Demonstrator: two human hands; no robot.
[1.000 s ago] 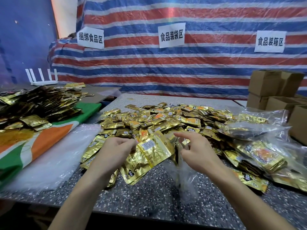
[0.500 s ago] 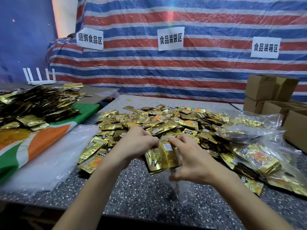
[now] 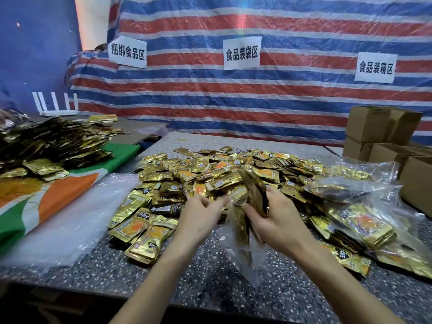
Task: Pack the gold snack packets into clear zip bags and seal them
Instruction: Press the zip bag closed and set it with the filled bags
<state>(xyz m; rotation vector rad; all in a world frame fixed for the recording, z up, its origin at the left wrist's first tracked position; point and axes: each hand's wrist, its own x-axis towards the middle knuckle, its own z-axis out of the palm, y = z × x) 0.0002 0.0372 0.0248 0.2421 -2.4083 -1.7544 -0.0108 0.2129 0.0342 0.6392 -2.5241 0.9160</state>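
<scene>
A heap of loose gold packets (image 3: 210, 169) crowds behind. My right hand (image 3: 278, 220) grips the gold foil snack packets (image 3: 254, 190), now turned edge-on into the clear plastic zip bag (image 3: 247, 258); my left hand (image 3: 201, 216) pinches its rim.

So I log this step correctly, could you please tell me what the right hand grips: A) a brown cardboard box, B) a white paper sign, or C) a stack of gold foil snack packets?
C: the right hand curls round the stack of gold foil snack packets at the clear plastic zip bag's mouth.
</scene>
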